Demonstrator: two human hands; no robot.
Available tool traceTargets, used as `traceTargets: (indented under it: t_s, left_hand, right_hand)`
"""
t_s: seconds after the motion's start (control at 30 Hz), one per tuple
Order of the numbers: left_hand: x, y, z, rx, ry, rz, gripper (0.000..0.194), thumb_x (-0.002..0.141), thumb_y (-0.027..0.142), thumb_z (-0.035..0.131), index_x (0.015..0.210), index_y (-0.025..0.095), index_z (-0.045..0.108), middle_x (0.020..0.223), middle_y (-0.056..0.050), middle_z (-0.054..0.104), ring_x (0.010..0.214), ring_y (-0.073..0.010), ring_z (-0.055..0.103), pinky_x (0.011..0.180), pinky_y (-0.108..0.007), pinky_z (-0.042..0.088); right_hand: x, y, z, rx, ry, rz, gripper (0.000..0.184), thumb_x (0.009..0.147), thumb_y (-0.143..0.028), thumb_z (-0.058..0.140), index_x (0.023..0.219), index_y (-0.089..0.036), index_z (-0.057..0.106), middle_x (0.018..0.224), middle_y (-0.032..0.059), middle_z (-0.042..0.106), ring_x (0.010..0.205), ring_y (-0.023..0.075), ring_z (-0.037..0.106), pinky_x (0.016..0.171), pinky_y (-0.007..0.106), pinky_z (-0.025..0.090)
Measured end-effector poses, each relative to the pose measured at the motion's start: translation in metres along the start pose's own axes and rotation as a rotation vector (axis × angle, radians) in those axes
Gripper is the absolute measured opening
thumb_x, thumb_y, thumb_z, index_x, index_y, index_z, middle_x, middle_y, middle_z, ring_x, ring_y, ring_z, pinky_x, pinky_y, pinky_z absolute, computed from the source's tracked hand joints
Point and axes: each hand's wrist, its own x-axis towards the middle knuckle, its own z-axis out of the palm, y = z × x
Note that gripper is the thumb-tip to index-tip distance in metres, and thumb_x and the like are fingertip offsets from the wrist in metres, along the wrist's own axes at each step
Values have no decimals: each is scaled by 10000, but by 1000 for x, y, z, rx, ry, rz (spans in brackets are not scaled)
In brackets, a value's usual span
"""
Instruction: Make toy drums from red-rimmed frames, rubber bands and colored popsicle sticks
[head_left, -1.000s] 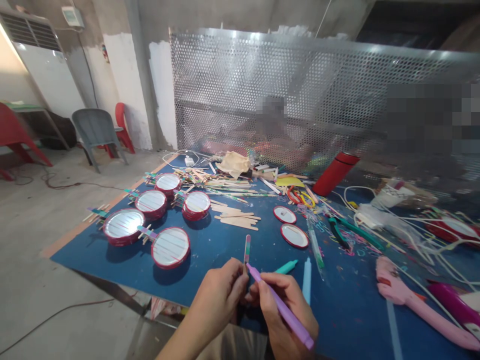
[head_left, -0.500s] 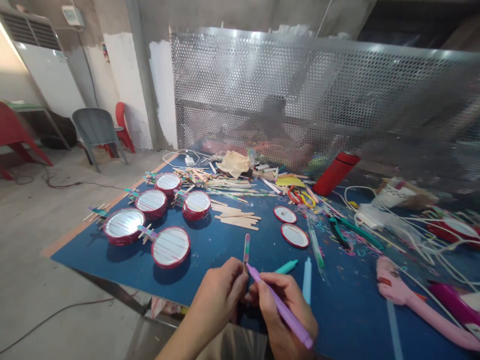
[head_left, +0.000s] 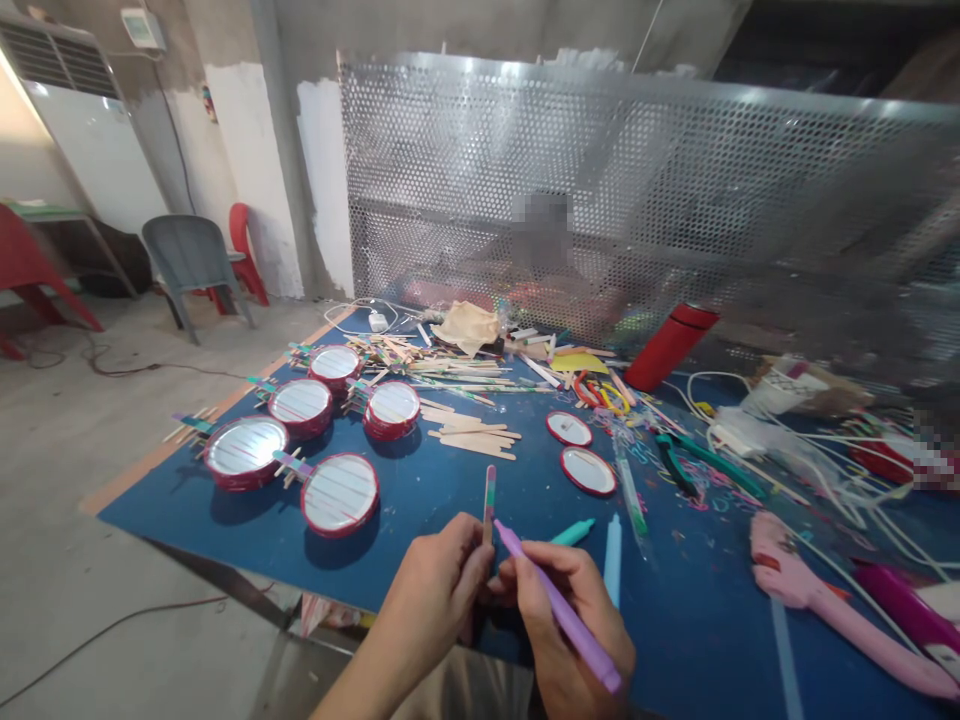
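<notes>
Blue tabletop (head_left: 442, 490): the left hand (head_left: 439, 575), pinched closed, holds a stick (head_left: 490, 492), coloured end projecting beyond the grip; the right hand (head_left: 592, 600), wrapped round a purple marker (head_left: 576, 632), holds its tip just beside the stick; a teal marker (head_left: 574, 532) lies near.

The left hand (head_left: 435, 580) is closed in a pinch, its forearm (head_left: 367, 665) slanting in from below; close beside it, the right hand (head_left: 574, 620) curls in a writing grip.
</notes>
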Motion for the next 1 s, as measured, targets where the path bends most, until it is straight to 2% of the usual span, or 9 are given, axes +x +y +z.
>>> traceTargets:
  t_s: [0.1, 0.23, 0.37, 0.77, 0.87, 1.0]
  left_hand:
    - [0, -1, 1, -4, -13, -3, 180, 949, 282, 399, 810, 225, 499, 545, 65, 557, 419, -114, 545, 455, -179, 379]
    - [0, -1, 1, 7, -8, 10, 182, 942, 280, 397, 806, 221, 502, 534, 70, 527, 422, -117, 540, 457, -182, 378]
    - [0, -1, 0, -6, -15, 10, 179, 940, 280, 391, 816, 219, 504, 566, 60, 551, 425, -117, 542, 453, -185, 376]
    - [1, -5, 1, 5, -12, 10, 183, 947, 289, 390, 848, 207, 520, 575, 54, 553, 425, -121, 541, 454, -191, 376]
    - [1, -4, 1, 5, -16, 7, 173, 946, 278, 384, 856, 208, 514, 597, 47, 570, 428, -117, 541, 454, -188, 379]
    - [1, -2, 1, 0, -13, 22, 162, 940, 273, 393, 835, 217, 502, 561, 65, 531, 422, -115, 529, 450, -182, 377]
  right_hand:
    - [0, 1, 0, 8, 27, -8, 225, 787, -432, 675, 813, -209, 669, 653, -1, 695, 558, 142, 664, 554, 222, 526]
    - [0, 0, 0, 11, -16, -29, 222, 768, -425, 683, 795, -206, 675, 673, 11, 707, 540, 146, 656, 560, 241, 537]
    - [0, -2, 0, -20, 19, -3, 215, 785, -421, 668, 814, -208, 672, 657, 2, 700, 557, 145, 662, 549, 221, 526]
    - [1, -1, 0, 16, -11, -16, 221, 775, -422, 678, 798, -203, 671, 659, 8, 700, 541, 149, 662, 548, 238, 537]
    - [1, -1, 0, 24, 17, -5, 237, 782, -438, 674, 809, -204, 665, 656, 4, 699, 550, 145, 664, 546, 228, 530]
    - [1, -3, 0, 21, 15, -12, 219, 778, -422, 675, 811, -206, 667, 641, 1, 696, 550, 144, 657, 546, 227, 526]
